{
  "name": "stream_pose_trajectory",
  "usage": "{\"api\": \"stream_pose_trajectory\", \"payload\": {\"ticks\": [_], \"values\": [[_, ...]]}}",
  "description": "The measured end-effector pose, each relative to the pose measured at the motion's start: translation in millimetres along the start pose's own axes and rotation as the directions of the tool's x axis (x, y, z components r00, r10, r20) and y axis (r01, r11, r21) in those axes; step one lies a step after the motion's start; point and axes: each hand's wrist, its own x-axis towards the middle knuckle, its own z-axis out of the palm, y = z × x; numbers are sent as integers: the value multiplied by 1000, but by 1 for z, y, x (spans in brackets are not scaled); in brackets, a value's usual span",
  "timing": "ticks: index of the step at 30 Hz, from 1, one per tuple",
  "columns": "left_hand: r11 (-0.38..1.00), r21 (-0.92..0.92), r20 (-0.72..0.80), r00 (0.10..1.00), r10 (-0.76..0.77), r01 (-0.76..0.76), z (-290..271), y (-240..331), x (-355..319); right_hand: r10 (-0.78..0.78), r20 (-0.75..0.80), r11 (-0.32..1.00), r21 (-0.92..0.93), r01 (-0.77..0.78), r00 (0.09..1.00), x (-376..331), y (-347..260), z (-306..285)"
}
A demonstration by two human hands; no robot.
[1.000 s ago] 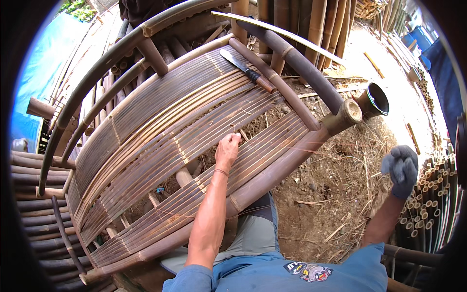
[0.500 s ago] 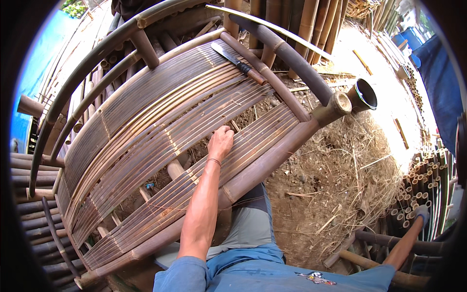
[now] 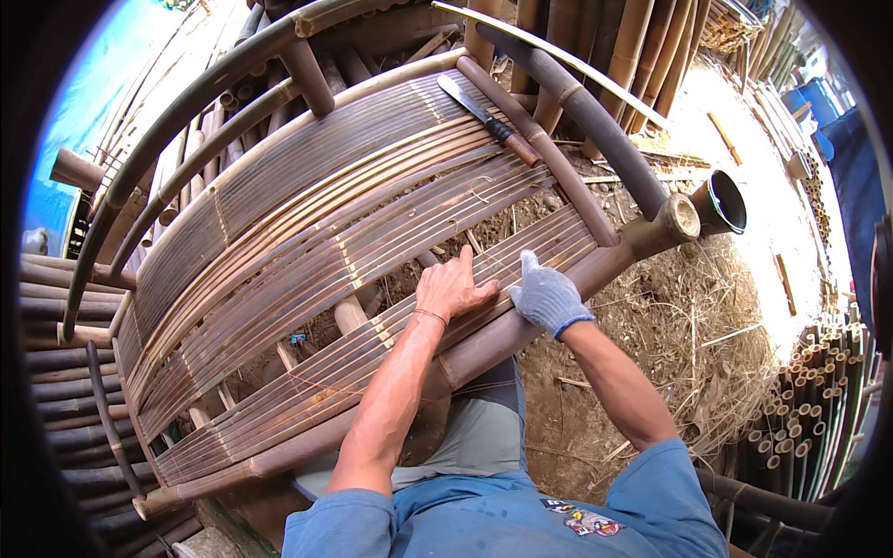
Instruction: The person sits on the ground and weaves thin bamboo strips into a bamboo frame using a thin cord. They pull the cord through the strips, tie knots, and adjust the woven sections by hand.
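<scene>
A bamboo bench stretches before me, its seat made of long thin slats with gaps between some of them. My bare left hand rests on the front slats, index finger and thumb stretched apart, holding nothing visible. Just to its right, my right hand wears a grey knitted glove with a blue cuff. Its thumb points up, apart from the fingers, over the front rail; I see nothing in it. A knife with a dark and brown handle lies on the far right of the seat.
Curved bamboo backrest rails rise at the far left, and an armrest at the right. A pale bamboo strip lies across it. Straw covers ground on the right, near stacked bamboo tubes. Upright poles stand behind.
My gloved right hand has come from the far lower right to the bench's front rail beside my left hand. The left hand's fingers have spread from a closed grip. The view has shifted slightly.
</scene>
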Motion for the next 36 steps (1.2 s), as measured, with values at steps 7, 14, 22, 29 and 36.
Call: {"api": "stream_pose_trajectory", "payload": {"ticks": [7,14,22,29,36], "values": [[998,-30,118,992,-43,47,-6,2,6,-382,-242,161,933,322,892,34,36,-96],[999,0,112,993,-48,49,-5,4,8,-336,24,936,-108,336,942,45,60,-113],[999,6,72,996,-53,53,-3,6,8,-773,-234,594,58,802,589,-45,15,2],[1000,-4,7,1000,-23,23,5,0,7,-379,148,802,546,245,914,-55,122,6],[985,-134,-286,956,69,-111,24,-16,-1,-80,45,749,662,30,996,-60,115,56]]}}
